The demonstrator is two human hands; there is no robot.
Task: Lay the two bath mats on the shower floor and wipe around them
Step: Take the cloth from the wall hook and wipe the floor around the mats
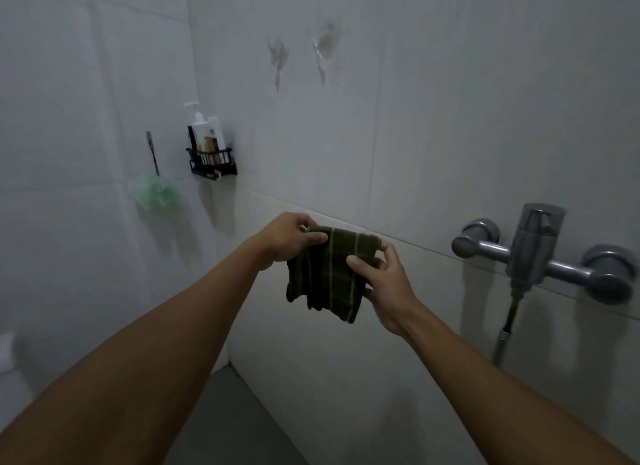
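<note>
Both arms extend forward into a tiled shower corner. A dark green cloth [325, 274] with pale stripes hangs in the air between the 2 hands, in front of the wall and well above the grey floor [221, 412].

The left hand [287, 237] pinches the cloth's upper left corner: the thumb lies across the front of the fabric and the curled fingers close behind it. The right hand [384, 281] grips the cloth's right edge: the thumb presses on the front face, and the index finger hooks over the top corner. The remaining right fingers are hidden behind the fabric. The cloth is folded or doubled, and its lower edge hangs free and uneven.

No bath mat is in view.

Fixed fittings:
- A chrome mixer tap [540, 253] is mounted on the right wall, with a hose [505, 329] dropping from its underside.
- A black wire caddy [213, 161] holding bottles [204, 132] sits in the corner.
- A green mesh sponge [154, 190] hangs on the left wall, just beside the caddy.
- 2 smeared marks [301, 54] show on the upper wall tiles.
</note>
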